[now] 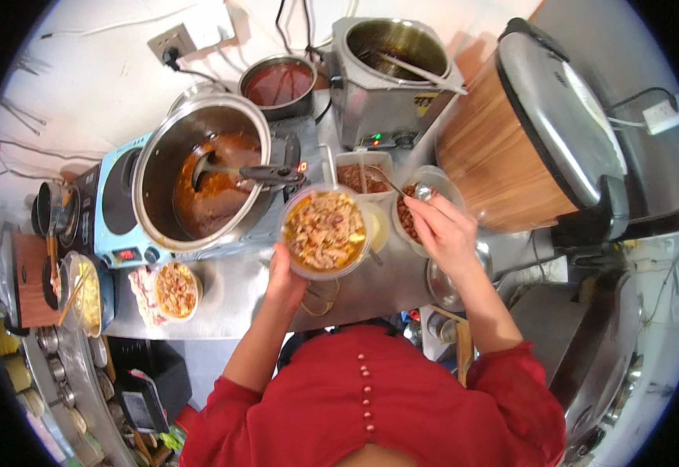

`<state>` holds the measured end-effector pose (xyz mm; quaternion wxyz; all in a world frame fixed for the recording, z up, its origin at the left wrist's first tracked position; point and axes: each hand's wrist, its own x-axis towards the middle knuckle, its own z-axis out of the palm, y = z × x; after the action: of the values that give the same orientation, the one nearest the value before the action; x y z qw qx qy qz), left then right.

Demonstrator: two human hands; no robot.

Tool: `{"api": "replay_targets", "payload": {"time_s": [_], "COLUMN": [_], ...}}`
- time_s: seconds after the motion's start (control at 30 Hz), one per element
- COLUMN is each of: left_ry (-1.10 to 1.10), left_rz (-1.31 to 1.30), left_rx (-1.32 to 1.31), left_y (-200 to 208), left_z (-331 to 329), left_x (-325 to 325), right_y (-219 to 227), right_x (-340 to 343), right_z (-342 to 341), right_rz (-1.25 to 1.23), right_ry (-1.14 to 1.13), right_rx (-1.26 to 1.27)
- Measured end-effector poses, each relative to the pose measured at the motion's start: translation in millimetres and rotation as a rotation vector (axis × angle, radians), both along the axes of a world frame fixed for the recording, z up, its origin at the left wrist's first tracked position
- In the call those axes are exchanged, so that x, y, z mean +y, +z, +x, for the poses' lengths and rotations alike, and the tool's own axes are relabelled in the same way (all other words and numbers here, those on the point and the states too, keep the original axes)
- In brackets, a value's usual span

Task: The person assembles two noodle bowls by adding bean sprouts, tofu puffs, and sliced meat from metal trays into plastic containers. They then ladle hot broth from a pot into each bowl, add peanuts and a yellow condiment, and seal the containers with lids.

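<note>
My left hand grips the side of a clear round plastic bowl filled with sliced meat in yellowish broth, held above the counter's front part. Pinched in the fingers of my right hand is a metal spoon. Its far end reaches over a divided clear container of reddish-brown crumbly seasoning. Directly under the right hand stands a round plastic tub with brown nuts or beans inside. A small shiny metal bowl-shaped piece shows beside my fingers; whether it belongs to another spoon I cannot tell.
Left of the hands, a large steel pot of red-brown broth with a ladle stands on a blue induction cooker. Behind are a pot of red sauce and a square warmer. A wood-patterned cooker flanks the right; another filled bowl sits front left.
</note>
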<state>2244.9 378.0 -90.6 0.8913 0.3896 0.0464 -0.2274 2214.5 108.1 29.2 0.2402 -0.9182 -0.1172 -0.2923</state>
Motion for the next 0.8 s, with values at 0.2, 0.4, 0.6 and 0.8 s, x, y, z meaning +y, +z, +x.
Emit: {"api": "replay_targets", "payload": {"time_s": [0.2,0.4,0.6,0.8], "left_ry": [0.032,0.186,0.325,0.312], "left_rz": [-0.027,0.035,0.306,0.780], "left_rx": [-0.033,0.031,0.147,0.085], "left_y": [0,-6,-17,-40], "left_z": [-29,-71,-94,-95], "left_x": [39,109,162,188], "right_y": [-54,-63,-66,-77], "right_x": [-15,9,49,84], "right_z": [50,43,20,-1], "right_rz": [-0.302,-0.190,-0.163,-0.119], "right_ry": [-0.072,-0.116,-0.058,-0.030], "right_rx": [0.169,0.159,0.194,0.231]}}
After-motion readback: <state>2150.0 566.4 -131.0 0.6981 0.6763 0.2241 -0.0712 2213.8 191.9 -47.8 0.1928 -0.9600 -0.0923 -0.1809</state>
